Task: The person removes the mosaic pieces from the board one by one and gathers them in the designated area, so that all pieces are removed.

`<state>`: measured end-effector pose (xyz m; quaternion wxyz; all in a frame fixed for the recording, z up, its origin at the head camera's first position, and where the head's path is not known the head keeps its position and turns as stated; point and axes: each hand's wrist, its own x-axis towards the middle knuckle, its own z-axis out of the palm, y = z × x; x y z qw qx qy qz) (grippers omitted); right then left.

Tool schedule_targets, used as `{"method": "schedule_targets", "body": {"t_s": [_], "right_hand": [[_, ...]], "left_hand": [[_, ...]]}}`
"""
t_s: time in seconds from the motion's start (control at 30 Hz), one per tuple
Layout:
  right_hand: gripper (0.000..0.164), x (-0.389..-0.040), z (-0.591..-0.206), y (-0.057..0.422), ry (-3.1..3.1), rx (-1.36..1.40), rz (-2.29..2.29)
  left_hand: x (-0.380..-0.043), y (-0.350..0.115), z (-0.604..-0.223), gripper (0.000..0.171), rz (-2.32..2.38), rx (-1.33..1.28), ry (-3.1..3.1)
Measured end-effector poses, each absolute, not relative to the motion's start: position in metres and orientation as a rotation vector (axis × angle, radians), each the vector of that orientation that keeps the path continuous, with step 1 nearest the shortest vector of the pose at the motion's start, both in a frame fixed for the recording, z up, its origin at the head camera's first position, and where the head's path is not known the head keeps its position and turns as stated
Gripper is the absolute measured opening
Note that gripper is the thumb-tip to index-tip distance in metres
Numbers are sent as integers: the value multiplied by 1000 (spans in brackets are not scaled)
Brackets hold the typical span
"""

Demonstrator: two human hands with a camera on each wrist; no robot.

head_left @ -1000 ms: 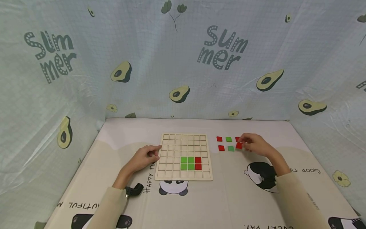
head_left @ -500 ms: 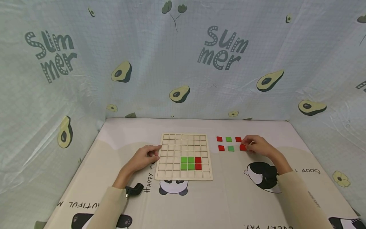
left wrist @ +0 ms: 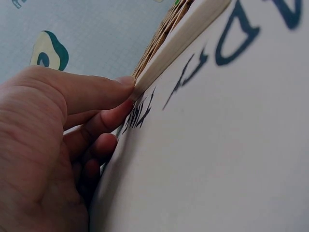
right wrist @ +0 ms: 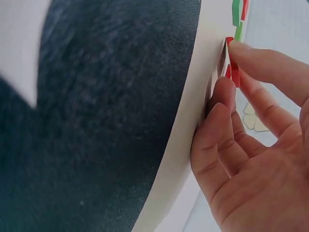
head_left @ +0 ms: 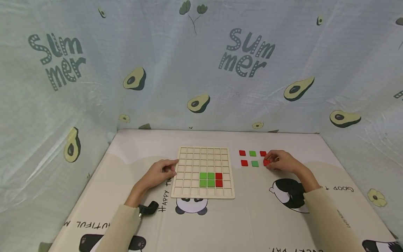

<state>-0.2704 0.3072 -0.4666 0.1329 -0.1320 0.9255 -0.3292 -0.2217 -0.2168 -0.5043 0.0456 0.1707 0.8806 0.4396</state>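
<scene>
Near the right end of two short rows of tiles, my right hand (head_left: 282, 161) pinches a small square red tile (head_left: 266, 163) between thumb and fingers. Seen from the right wrist, the red tile (right wrist: 233, 63) stands on edge in the fingertips, close over the table. A pale wooden grid board (head_left: 189, 178) lies in the middle, with several green tiles (head_left: 207, 179) and two red tiles (head_left: 218, 179) in its cells. My left hand (head_left: 160, 172) touches the board's left edge with thumb and forefinger; in the left wrist view, the fingertips (left wrist: 126, 82) are at the board's side.
Left of my right hand lie loose red tiles (head_left: 244, 163) and green tiles (head_left: 255, 163) in two rows. A printed cloth (head_left: 245, 217) covers the table. Patterned fabric walls (head_left: 163, 70) rise behind and on both sides.
My right hand has moved slightly right and toward me with the red tile. A green edge seen under that tile a second ago no longer shows. The left hand and board stay put.
</scene>
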Motion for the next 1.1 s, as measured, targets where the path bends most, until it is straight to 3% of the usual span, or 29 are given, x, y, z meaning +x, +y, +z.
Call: {"method": "schedule_targets", "body": {"t_s": [1.1], "right_hand": [[24, -265, -474, 308, 2714, -369, -953]], "left_hand": [[-223, -217, -507, 53, 1327, 504, 2695]]}}
